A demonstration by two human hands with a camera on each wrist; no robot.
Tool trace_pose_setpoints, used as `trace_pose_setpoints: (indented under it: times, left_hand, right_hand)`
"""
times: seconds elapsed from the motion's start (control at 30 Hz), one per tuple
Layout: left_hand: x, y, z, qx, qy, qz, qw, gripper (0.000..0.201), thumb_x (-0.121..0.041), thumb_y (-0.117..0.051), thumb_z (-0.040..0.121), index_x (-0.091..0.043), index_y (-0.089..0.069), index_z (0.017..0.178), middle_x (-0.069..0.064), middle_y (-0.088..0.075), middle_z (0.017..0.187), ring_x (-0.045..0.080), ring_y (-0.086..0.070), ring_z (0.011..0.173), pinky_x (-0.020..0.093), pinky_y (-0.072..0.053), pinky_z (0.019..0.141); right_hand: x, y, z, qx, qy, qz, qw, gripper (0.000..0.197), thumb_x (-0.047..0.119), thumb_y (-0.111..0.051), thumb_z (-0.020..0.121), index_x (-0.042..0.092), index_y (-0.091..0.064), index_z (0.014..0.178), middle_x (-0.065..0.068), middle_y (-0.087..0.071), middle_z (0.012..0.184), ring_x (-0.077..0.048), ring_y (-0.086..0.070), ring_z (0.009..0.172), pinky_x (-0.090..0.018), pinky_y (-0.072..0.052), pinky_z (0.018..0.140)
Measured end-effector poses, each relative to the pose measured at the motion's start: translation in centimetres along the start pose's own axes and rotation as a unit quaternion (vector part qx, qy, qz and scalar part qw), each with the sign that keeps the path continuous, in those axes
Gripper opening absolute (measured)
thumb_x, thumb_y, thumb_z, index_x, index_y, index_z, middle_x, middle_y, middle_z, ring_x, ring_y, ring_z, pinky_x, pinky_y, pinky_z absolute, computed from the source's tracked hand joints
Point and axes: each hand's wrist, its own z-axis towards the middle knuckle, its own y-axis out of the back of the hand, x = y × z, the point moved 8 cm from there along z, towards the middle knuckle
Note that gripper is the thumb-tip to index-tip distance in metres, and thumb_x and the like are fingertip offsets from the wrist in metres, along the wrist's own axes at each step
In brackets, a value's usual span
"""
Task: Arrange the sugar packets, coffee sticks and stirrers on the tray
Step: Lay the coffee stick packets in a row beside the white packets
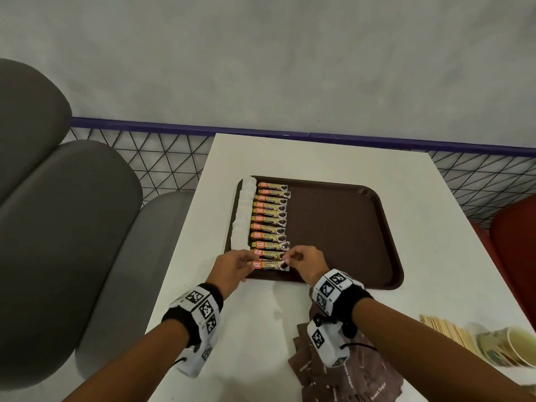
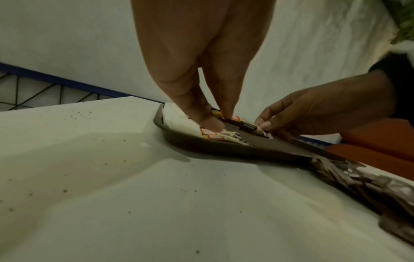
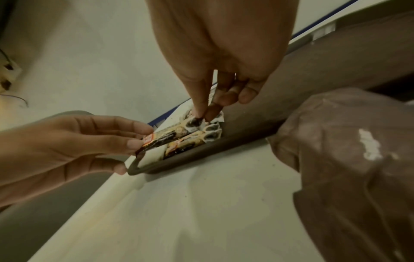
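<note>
A brown tray (image 1: pixel 333 227) lies on the white table. Along its left edge runs a column of white sugar packets (image 1: pixel 242 216), and beside that a column of several coffee sticks (image 1: pixel 271 210). At the near end of that column, one more coffee stick (image 1: pixel 269 265) is held by both ends just above the tray. My left hand (image 1: pixel 235 265) pinches its orange end, also seen from the right wrist (image 3: pixel 147 141). My right hand (image 1: pixel 301 262) pinches its dark end (image 3: pixel 195 122). From the left wrist, this stick (image 2: pixel 244 125) hangs over the tray rim (image 2: pixel 201 145).
Brown sugar packets (image 1: pixel 348 375) lie in a pile on the table at the near right. Wooden stirrers (image 1: pixel 446 329) and a paper cup (image 1: pixel 513 346) sit at the right edge. Grey seat cushions (image 1: pixel 58 213) stand to the left, a red seat (image 1: pixel 516 242) to the right.
</note>
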Motion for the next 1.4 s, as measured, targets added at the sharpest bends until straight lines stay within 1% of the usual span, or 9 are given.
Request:
trace_pose_setpoints:
  times: [0.2, 0.33, 0.47, 0.57, 0.8, 0.97, 1.07, 1.23, 1.4]
  left_hand:
    - [0.1, -1.0, 0.2, 0.02, -0.085, 0.216, 0.973, 0.029, -0.016, -0.056, 0.092, -0.021, -0.064, 0.119, 0.002, -0.059, 0.12, 0.017, -0.049, 0.113, 0.026, -0.043, 0.096]
    - [0.0, -1.6, 0.1, 0.028, -0.115, 0.285, 0.951, 0.034, -0.024, -0.05, 0.096, -0.02, -0.056, 0.129, 0.0, -0.055, 0.129, 0.017, -0.042, 0.119, 0.023, -0.036, 0.099]
    - [-0.6, -1.9, 0.0, 0.021, -0.146, 0.321, 0.936, 0.035, -0.023, -0.048, 0.096, -0.021, -0.055, 0.13, 0.002, -0.054, 0.13, 0.019, -0.044, 0.119, 0.025, -0.035, 0.1]
    - [-0.8, -2.2, -0.1, 0.028, -0.156, 0.339, 0.928, 0.034, -0.022, -0.046, 0.097, -0.02, -0.056, 0.129, 0.003, -0.056, 0.127, 0.02, -0.045, 0.117, 0.025, -0.034, 0.099]
    - [-0.7, -2.8, -0.2, 0.049, -0.166, 0.38, 0.909, 0.036, -0.026, -0.041, 0.098, -0.017, -0.054, 0.131, 0.006, -0.056, 0.126, 0.024, -0.047, 0.113, 0.029, -0.035, 0.098]
    - [-1.7, -2.6, -1.2, 0.021, -0.208, 0.315, 0.926, 0.032, -0.019, -0.055, 0.093, -0.014, -0.061, 0.124, 0.008, -0.061, 0.119, 0.028, -0.053, 0.11, 0.031, -0.042, 0.095]
    - [-2.2, -3.5, -2.9, 0.08, -0.214, 0.26, 0.938, 0.034, -0.023, -0.048, 0.096, -0.019, -0.054, 0.13, -0.002, -0.052, 0.127, 0.014, -0.045, 0.118, 0.015, -0.03, 0.098]
    - [-1.5, -6.9, -5.5, 0.213, -0.174, 0.244, 0.93, 0.036, -0.031, -0.044, 0.097, -0.029, -0.046, 0.133, -0.009, -0.047, 0.123, -0.001, -0.045, 0.1, 0.003, -0.031, 0.086]
    - [-1.9, -10.2, -5.7, 0.252, -0.114, 0.228, 0.933, 0.047, -0.031, -0.047, 0.096, -0.02, -0.037, 0.141, 0.002, -0.047, 0.133, 0.008, -0.05, 0.107, 0.007, -0.031, 0.085]
  right_hand:
    - [-0.6, -0.9, 0.0, 0.008, -0.003, -0.069, 0.998, 0.011, 0.006, -0.06, 0.085, 0.012, -0.069, 0.085, 0.01, -0.058, 0.066, -0.014, -0.058, 0.077, -0.027, -0.05, 0.08]
    - [-0.4, -1.4, -0.3, 0.011, 0.021, -0.135, 0.991, 0.011, 0.013, -0.058, 0.086, 0.02, -0.064, 0.082, 0.015, -0.05, 0.063, -0.016, -0.049, 0.088, -0.035, -0.045, 0.087]
    - [-0.2, -1.4, -0.3, -0.008, 0.03, -0.164, 0.986, 0.014, 0.018, -0.056, 0.087, 0.028, -0.055, 0.078, 0.003, -0.06, 0.08, -0.014, -0.044, 0.091, -0.031, -0.04, 0.086]
    - [0.0, -1.4, -0.3, -0.018, 0.028, -0.175, 0.984, 0.01, 0.017, -0.055, 0.088, 0.024, -0.06, 0.083, -0.002, -0.065, 0.09, -0.017, -0.048, 0.097, -0.028, -0.037, 0.084]
    - [0.5, 0.5, -1.0, -0.04, 0.056, -0.152, 0.986, 0.007, 0.023, -0.059, 0.087, 0.017, -0.062, 0.089, 0.012, -0.049, 0.069, -0.011, -0.04, 0.087, -0.031, -0.039, 0.086]
    - [-0.9, 6.6, -2.5, -0.093, 0.038, -0.069, 0.993, 0.006, 0.007, -0.06, 0.083, 0.011, -0.064, 0.086, -0.003, -0.064, 0.083, -0.016, -0.052, 0.087, -0.021, -0.039, 0.078]
    - [-3.9, 10.8, -4.2, -0.115, -0.009, -0.05, 0.992, 0.009, 0.005, -0.061, 0.082, 0.013, -0.062, 0.082, -0.011, -0.067, 0.093, -0.022, -0.062, 0.087, -0.017, -0.04, 0.071]
    - [-9.3, 13.1, -7.5, -0.026, -0.138, -0.169, 0.976, 0.011, 0.02, -0.055, 0.088, 0.014, -0.063, 0.086, -0.013, -0.067, 0.106, -0.028, -0.06, 0.103, -0.028, -0.043, 0.084]
    - [-11.6, 11.8, -9.3, -0.003, -0.21, -0.235, 0.949, 0.045, 0.039, -0.042, 0.094, 0.005, -0.053, 0.121, -0.024, -0.047, 0.13, -0.039, -0.043, 0.122, -0.037, -0.036, 0.101]
